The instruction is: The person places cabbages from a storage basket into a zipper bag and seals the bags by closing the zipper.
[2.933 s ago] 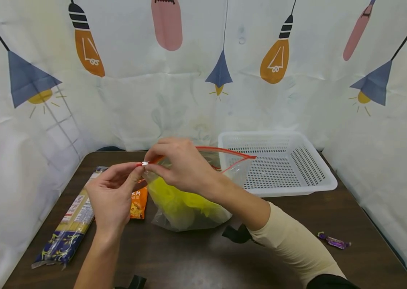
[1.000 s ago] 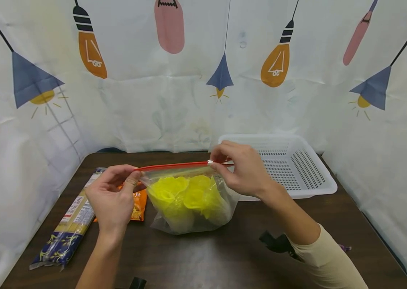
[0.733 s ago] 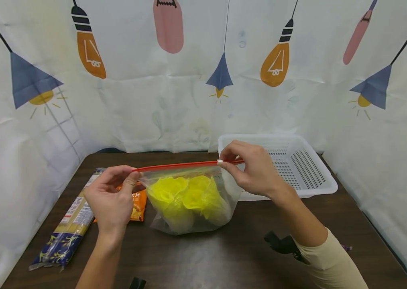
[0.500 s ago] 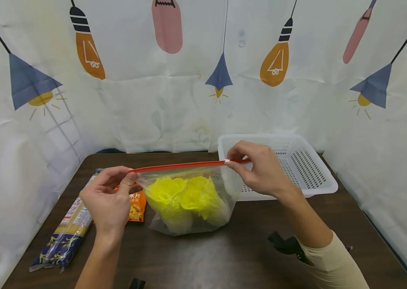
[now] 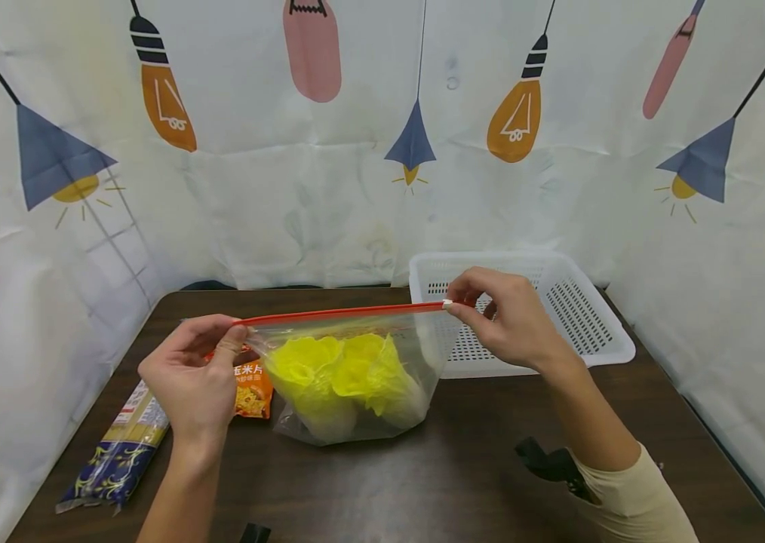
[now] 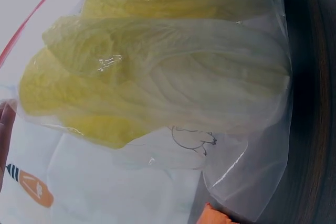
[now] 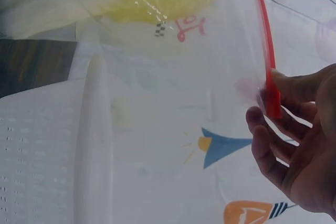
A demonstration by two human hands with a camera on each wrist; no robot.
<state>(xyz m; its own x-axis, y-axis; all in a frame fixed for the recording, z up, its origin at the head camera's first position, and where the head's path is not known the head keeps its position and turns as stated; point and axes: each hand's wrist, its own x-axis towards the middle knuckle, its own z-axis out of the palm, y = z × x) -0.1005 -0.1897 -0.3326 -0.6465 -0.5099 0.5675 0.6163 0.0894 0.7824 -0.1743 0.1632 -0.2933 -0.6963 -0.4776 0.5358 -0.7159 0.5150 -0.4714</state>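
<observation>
A clear slider zip bag stands upright on the table, its red zip strip stretched level between my hands. Inside are pale Chinese cabbages with yellow leaf tips; the left wrist view shows a cabbage lengthwise through the plastic. My left hand pinches the strip's left end between thumb and fingers. At the right end, my right hand pinches the white slider. In the right wrist view, thumb and forefinger of the right hand grip the red end, the other fingers loosely curled.
A white perforated basket stands behind the right hand. Left of the bag are an orange snack packet and a long blue-and-gold packet, partly behind my left hand. A printed cloth surrounds the dark table.
My right hand has drawn the slider from the strip's left end to its right end, and the gaping mouth has come together. My left hand has shifted slightly left with its end.
</observation>
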